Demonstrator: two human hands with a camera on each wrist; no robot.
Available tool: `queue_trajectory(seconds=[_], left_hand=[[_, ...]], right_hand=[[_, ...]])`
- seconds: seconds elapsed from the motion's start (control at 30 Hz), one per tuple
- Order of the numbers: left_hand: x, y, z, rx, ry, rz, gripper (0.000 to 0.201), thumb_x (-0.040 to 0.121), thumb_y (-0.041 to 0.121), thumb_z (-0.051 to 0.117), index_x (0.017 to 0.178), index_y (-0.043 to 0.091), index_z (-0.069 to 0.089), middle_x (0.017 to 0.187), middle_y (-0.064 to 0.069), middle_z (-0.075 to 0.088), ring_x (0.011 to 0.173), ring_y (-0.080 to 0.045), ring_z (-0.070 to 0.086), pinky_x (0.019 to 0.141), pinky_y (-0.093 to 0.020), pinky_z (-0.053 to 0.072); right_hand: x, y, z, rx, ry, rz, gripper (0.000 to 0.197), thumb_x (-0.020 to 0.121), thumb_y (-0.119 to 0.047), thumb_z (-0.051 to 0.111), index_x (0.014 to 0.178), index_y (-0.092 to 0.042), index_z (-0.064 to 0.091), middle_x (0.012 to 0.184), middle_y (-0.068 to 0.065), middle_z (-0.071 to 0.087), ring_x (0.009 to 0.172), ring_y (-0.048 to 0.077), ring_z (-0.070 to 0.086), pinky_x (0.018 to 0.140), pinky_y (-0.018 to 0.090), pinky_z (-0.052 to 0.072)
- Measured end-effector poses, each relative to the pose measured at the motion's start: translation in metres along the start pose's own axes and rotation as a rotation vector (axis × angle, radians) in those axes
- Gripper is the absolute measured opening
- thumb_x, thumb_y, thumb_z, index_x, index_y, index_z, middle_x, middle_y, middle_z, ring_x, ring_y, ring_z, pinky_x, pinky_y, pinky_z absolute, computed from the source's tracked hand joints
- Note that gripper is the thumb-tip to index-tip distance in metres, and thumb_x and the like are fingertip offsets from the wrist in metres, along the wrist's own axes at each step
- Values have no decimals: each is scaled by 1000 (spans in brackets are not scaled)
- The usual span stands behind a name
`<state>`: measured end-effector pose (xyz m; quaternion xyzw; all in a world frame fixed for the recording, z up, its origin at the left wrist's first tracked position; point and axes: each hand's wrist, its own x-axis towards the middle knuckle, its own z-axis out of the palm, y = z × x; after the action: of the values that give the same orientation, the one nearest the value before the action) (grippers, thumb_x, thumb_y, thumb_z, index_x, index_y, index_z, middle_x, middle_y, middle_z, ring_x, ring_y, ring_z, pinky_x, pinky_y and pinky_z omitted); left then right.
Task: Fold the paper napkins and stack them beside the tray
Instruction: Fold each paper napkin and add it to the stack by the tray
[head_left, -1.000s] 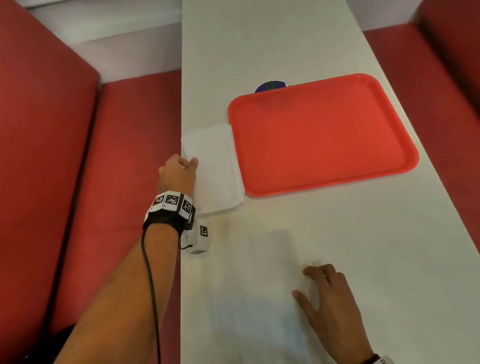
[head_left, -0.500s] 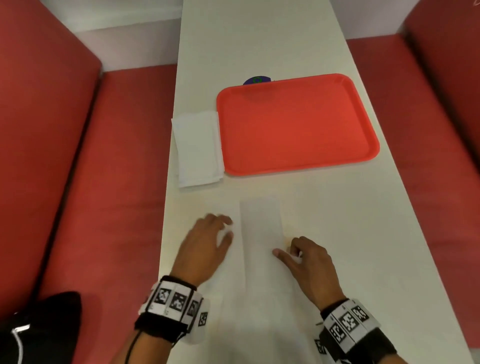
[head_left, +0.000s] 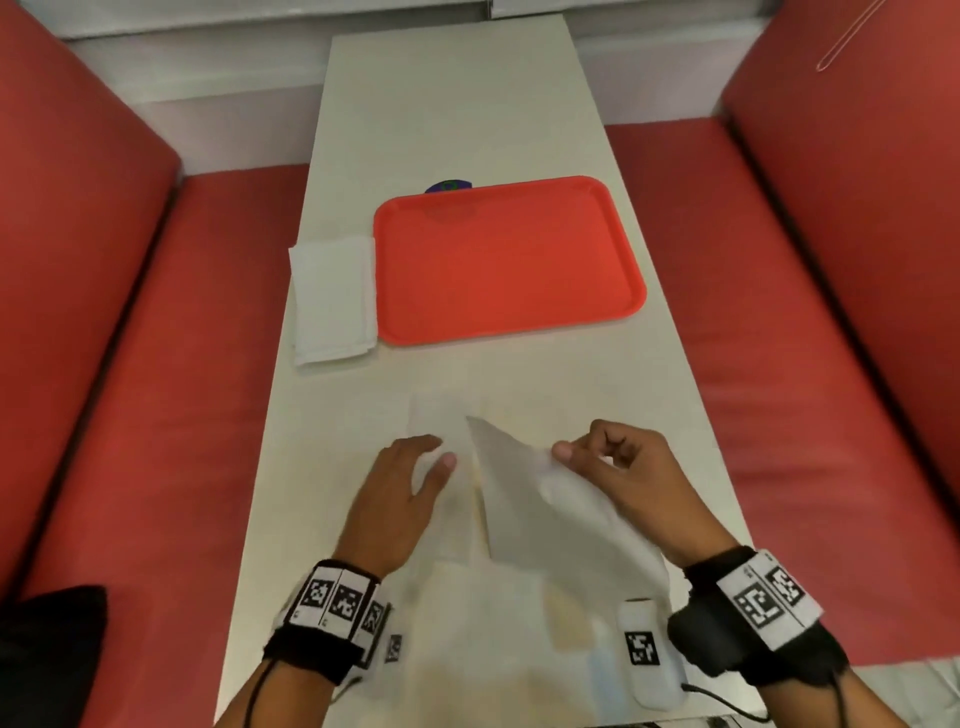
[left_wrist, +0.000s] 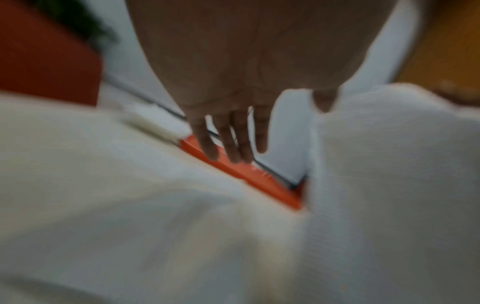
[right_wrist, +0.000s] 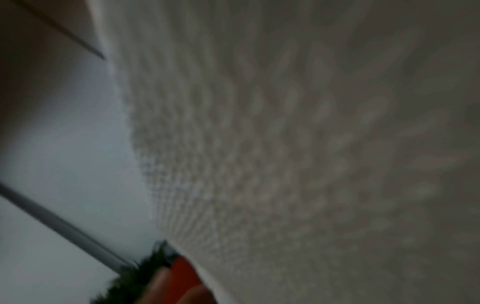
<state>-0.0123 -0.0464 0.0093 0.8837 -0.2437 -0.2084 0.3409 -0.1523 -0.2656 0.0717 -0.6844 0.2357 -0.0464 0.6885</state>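
A thin white paper napkin (head_left: 524, 483) lies on the near part of the table (head_left: 467, 104). My right hand (head_left: 613, 467) pinches its right edge and lifts that half up and leftward. My left hand (head_left: 400, 493) rests flat with straight fingers on the napkin's left half. A stack of folded white napkins (head_left: 332, 299) lies against the left side of the red tray (head_left: 509, 254). The right wrist view is filled by the embossed napkin (right_wrist: 285, 144), blurred. The left wrist view shows straight fingers (left_wrist: 231, 142) above the napkin (left_wrist: 155, 205) and the tray's edge (left_wrist: 246, 174).
Red bench seats (head_left: 156, 415) flank the narrow table on both sides. A small dark blue object (head_left: 449, 186) peeks out behind the tray's far edge. A black item (head_left: 47, 649) sits at the lower left on the bench.
My left hand left the folded stack and came down onto the near napkin. My right hand took hold of the napkin's right edge and raised it off the table.
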Motion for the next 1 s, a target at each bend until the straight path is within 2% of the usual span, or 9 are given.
queue_trajectory(seconds=[0.1, 0.17, 0.3, 0.4, 0.5, 0.6, 0.7, 0.87, 1.0], left_hand=[[-11, 59, 9, -652, -262, -4, 61, 86, 65, 54, 134, 27, 56, 131, 11, 64, 122, -8, 58, 102, -26, 47], [-12, 78, 14, -814, -324, -12, 68, 75, 61, 69, 128, 20, 63, 127, -1, 68, 118, -18, 64, 96, -32, 52], [-14, 97, 11, -909, -142, -51, 40, 68, 32, 81, 103, 13, 76, 110, -11, 75, 103, -27, 71, 87, -38, 55], [-14, 102, 7, -1001, -69, -69, 33, 80, 20, 80, 110, 8, 72, 114, -12, 74, 107, -28, 70, 92, -39, 56], [-12, 100, 6, -962, 3, -140, 39, 74, 26, 85, 107, 9, 72, 109, -9, 75, 103, -27, 71, 92, -44, 56], [-12, 89, 9, -761, 125, -194, 49, 65, 44, 89, 93, 7, 72, 91, -8, 77, 86, -26, 73, 83, -43, 58], [-12, 78, 11, -522, 195, -166, 65, 67, 57, 83, 82, -2, 59, 72, -11, 64, 64, -30, 56, 68, -37, 53], [-20, 93, 18, -364, 158, -79, 27, 79, 48, 77, 85, 24, 67, 78, 5, 74, 67, -19, 70, 67, -39, 60], [-29, 115, 29, -406, -37, 24, 30, 79, 59, 70, 91, 32, 67, 82, 9, 73, 75, -8, 70, 70, -29, 58]], right_hand=[[-2, -21, -11, 93, 37, -82, 42, 82, -32, 71, 60, -9, 43, 60, 1, 48, 57, 9, 44, 57, 19, 34], [1, -28, -20, 102, 71, -103, 47, 81, -39, 73, 61, -10, 42, 61, 2, 41, 56, 9, 39, 54, 22, 30], [2, -34, -38, 136, 83, -88, 54, 69, -67, 73, 67, -17, 52, 74, 5, 53, 68, 16, 52, 59, 27, 39], [-8, -23, -45, 442, -51, 43, 46, 74, -60, 66, 91, -18, 72, 100, 0, 72, 87, 13, 70, 69, 24, 55], [-18, -2, -38, 428, -78, 142, 40, 83, -29, 72, 120, -14, 67, 120, 7, 72, 109, 25, 69, 85, 35, 58], [-18, 16, -32, 296, 35, 168, 34, 86, -13, 73, 119, -8, 65, 117, 11, 73, 105, 30, 70, 93, 48, 55], [-15, 25, -28, 101, 143, 121, 26, 86, -20, 75, 111, -13, 70, 107, 4, 76, 98, 25, 73, 91, 53, 56], [-15, 22, -10, -52, 183, 56, 19, 92, -29, 68, 110, -22, 70, 105, -6, 76, 97, 14, 72, 90, 49, 56], [-15, 10, 4, 115, 112, 140, 50, 95, -60, 47, 117, -20, 67, 91, -6, 74, 88, 16, 69, 83, 45, 55]])
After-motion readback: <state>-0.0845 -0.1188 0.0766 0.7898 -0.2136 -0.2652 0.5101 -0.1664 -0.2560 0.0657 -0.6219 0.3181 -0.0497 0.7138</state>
